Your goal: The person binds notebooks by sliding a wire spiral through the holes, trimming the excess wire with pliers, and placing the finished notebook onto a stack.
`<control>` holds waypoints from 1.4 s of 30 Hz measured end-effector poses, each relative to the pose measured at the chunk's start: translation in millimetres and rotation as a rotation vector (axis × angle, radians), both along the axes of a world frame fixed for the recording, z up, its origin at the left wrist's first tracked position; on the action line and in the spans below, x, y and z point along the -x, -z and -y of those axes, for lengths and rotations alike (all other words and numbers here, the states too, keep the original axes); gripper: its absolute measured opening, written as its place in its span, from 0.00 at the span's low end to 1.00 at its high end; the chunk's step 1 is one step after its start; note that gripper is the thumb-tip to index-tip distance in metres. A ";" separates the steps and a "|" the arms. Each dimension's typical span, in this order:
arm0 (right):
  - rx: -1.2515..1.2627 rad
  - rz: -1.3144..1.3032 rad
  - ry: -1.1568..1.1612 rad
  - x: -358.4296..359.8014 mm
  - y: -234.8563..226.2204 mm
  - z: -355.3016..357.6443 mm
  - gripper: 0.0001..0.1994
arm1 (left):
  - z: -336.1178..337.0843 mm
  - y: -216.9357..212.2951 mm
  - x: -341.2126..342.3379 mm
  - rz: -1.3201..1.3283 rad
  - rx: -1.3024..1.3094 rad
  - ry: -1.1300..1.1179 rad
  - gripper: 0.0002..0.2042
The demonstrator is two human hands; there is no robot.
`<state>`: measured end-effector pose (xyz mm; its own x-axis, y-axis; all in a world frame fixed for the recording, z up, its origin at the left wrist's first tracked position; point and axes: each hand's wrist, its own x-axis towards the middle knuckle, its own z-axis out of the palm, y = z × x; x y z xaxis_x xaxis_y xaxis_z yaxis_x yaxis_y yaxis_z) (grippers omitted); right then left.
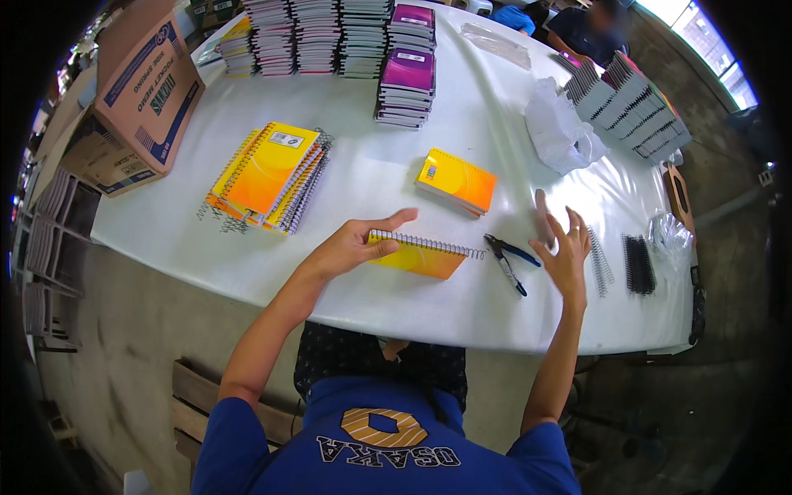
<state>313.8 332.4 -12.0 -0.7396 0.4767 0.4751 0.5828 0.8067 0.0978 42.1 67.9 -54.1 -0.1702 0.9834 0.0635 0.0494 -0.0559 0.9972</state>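
Observation:
My left hand [353, 246] grips the left end of a yellow-orange spiral notebook [421, 262], thumb in front and fingers behind. The notebook stands on its long edge, coil upward, and a loose tail of wire sticks out past its right end. My right hand [568, 260] is raised with fingers spread, holding nothing. Beside its fingertips is a slim grey-brown object [542, 213] whose kind I cannot make out. Pliers with blue handles [510, 262] lie spread on the table between the notebook and my right hand. Behind the held notebook lies another yellow notebook pile [458, 180].
An uneven pile of yellow notebooks [268, 173] with loose coils sits left. Loose wire coils [600, 262] and a black coil bundle [638, 264] lie right. Notebook stacks [406, 87], a cardboard box [144, 103], a white plastic bag [561, 128] and a person [582, 35] are farther off.

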 end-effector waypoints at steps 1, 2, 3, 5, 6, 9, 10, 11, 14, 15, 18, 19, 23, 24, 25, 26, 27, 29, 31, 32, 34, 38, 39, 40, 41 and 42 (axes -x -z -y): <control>0.224 -0.074 -0.035 -1.4 8.8 7.7 0.28 | 0.7 3.3 -1.6 -0.018 -0.061 -0.073 0.36; 0.344 -0.054 -0.077 -0.2 15.2 26.2 0.28 | 3.2 0.9 -1.3 -0.019 -0.056 -0.073 0.36; 0.465 -0.036 -0.110 -1.0 23.3 43.6 0.28 | 5.0 -3.3 -1.3 -0.028 0.036 -0.046 0.33; 0.336 -0.072 -0.080 -0.3 46.0 64.2 0.29 | 4.0 -9.1 -4.8 -0.039 0.129 -0.011 0.30; 0.199 -0.104 -0.057 -0.5 52.3 68.8 0.31 | 1.0 -11.0 -9.8 0.018 0.005 -0.085 0.28; 0.323 -0.254 -0.053 1.3 54.8 72.5 0.33 | -0.7 -21.4 -18.3 -0.121 -0.108 -0.205 0.27; 0.327 -0.260 -0.048 0.8 57.7 77.5 0.33 | -0.1 -23.8 -19.5 -0.311 -0.101 -0.254 0.28; 0.415 -0.250 0.034 -2.2 60.7 82.1 0.33 | -0.2 -20.2 -21.7 -0.311 -0.101 -0.255 0.28; 0.422 -0.213 0.078 -5.2 66.7 78.1 0.33 | -0.7 3.8 -25.2 -0.278 -0.086 -0.335 0.28; 0.340 -0.187 0.038 -3.5 66.9 76.0 0.33 | 2.2 10.9 -24.3 -0.443 -0.036 -0.379 0.28; 0.251 -0.119 -0.048 6.3 58.5 62.8 0.32 | 2.6 10.7 -27.7 -0.662 0.033 -0.411 0.28; 0.254 -0.118 -0.045 7.7 59.2 58.1 0.32 | 1.8 8.5 -29.5 -0.716 0.049 -0.408 0.28; 0.202 -0.035 -0.105 11.4 58.6 27.4 0.25 | -4.0 3.5 -32.6 -0.722 0.013 -0.418 0.28; 0.193 -0.021 -0.108 12.0 58.7 23.0 0.23 | -4.5 -0.1 -33.7 -0.730 0.026 -0.432 0.28; 0.192 -0.022 -0.107 12.0 61.1 23.1 0.23 | -5.4 -2.3 -34.8 -0.737 0.039 -0.446 0.28; 0.168 -0.011 -0.086 17.3 58.7 31.4 0.21 | -4.1 -0.5 -36.1 -0.735 0.045 -0.449 0.28; 0.136 -0.003 -0.067 25.5 54.1 39.5 0.19 | -4.5 0.3 -35.7 -0.810 0.056 -0.473 0.28; 0.292 -0.187 -0.277 32.5 52.0 77.0 0.17 | -8.3 -0.8 -36.0 -0.883 0.067 -0.507 0.29; 0.403 -0.164 -0.344 46.5 29.6 126.8 0.19 | -9.1 -2.8 -41.1 -0.967 0.029 -0.557 0.29; 0.402 -0.131 -0.322 50.9 33.5 129.0 0.18 | -11.0 -5.9 -44.0 -0.971 0.030 -0.542 0.29; 0.395 -0.099 -0.291 58.5 43.1 121.3 0.17 | -16.3 -11.6 -46.7 -0.920 0.158 -0.522 0.30; 0.412 -0.362 -0.490 61.0 42.7 162.7 0.15 | -12.3 22.2 -45.0 -1.025 0.054 -0.603 0.30; 0.493 -0.236 -0.631 51.2 41.7 192.4 0.18 | -12.4 32.3 -44.3 -1.085 0.030 -0.630 0.30; 0.497 -0.123 -0.652 54.7 32.5 215.6 0.26 | -17.8 35.7 -41.5 -1.156 -0.029 -0.659 0.30; 0.491 -0.121 -0.641 54.9 39.6 221.1 0.26 | -21.1 33.1 -42.8 -1.151 -0.039 -0.653 0.30; 0.421 -0.074 -0.568 54.9 50.1 223.2 0.28 | -21.6 25.7 -44.5 -1.061 -0.014 -0.643 0.30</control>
<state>258.9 109.2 -62.0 -0.9013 0.1808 0.3937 0.0536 0.9483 -0.3128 86.6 89.5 -79.8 -0.4792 0.7384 0.4745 0.8538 0.2669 0.4469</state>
